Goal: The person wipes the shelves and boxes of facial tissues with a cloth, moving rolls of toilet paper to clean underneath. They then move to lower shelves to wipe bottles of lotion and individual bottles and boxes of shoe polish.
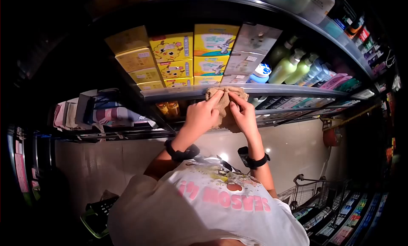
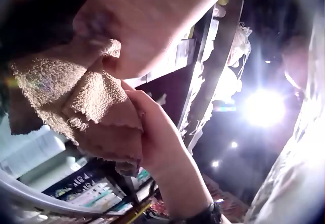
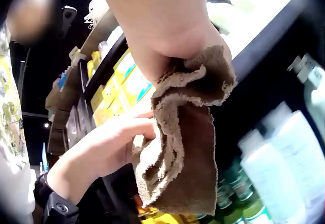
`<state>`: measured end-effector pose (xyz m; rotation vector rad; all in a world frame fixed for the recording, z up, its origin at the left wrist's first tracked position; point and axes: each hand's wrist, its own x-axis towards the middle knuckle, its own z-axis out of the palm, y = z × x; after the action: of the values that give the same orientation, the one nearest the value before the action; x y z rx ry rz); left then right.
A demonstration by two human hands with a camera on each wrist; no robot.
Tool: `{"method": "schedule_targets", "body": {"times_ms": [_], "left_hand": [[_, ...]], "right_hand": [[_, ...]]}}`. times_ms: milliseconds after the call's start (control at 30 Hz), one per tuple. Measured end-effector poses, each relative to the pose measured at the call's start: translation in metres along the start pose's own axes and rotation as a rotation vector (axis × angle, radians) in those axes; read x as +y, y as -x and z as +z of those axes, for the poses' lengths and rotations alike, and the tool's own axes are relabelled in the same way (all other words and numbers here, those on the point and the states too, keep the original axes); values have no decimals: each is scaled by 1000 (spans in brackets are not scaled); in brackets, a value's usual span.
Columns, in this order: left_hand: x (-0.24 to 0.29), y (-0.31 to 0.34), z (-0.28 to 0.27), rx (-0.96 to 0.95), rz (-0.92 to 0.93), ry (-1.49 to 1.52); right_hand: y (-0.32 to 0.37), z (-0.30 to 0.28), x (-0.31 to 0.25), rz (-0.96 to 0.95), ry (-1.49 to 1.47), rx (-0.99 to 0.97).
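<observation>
A brown terry cloth (image 1: 225, 106) hangs bunched in front of the shelf's front edge (image 1: 178, 93). My left hand (image 1: 201, 115) grips its left side, the index finger pointing up along the fabric. On the other side my right hand (image 1: 245, 118) holds it with thumb and index finger. In the left wrist view the cloth (image 2: 96, 97) shows frayed edges, folded over between both hands. Seen from the right wrist, the cloth (image 3: 190, 153) droops below the right hand (image 3: 167, 31), while the left hand (image 3: 109, 140) pinches its folded side.
Yellow boxes (image 1: 174, 50) stand stacked on the shelf behind the cloth, beside grey boxes (image 1: 254, 42). Green pump bottles (image 1: 285, 69) and a blue-capped jar (image 1: 260, 72) stand to the right. A shopping cart (image 1: 308, 188) is on the floor behind, a green-rimmed basket (image 1: 95, 222) at lower left.
</observation>
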<state>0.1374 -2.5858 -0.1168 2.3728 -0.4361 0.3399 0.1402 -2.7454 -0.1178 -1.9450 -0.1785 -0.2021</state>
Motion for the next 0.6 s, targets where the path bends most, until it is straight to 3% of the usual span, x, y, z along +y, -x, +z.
{"method": "schedule_targets", "body": {"times_ms": [67,100,167,200,433,500,600], "left_hand": [[-14,17,-17,75,-86,-38],[-20,26,-29,122,-119,-65],[-39,44,-43,176,-221,-104],[-44,52,-51,185,-275,-126],[-50,63,-61,211,-457,-131],[-51,59,-51,317,-340,-15],[-48,47,-40,324,-222,-39]], "right_hand": [[-3,24,-11,-15,44,-114],[-4,44,-12,-137,33,-94],[-3,71,-26,-75,113,-203],[-2,89,-28,-200,62,-156],[-5,111,-42,-261,175,-206],[-5,108,-38,-280,139,-198],[-3,99,-28,-271,182,-122]]}}
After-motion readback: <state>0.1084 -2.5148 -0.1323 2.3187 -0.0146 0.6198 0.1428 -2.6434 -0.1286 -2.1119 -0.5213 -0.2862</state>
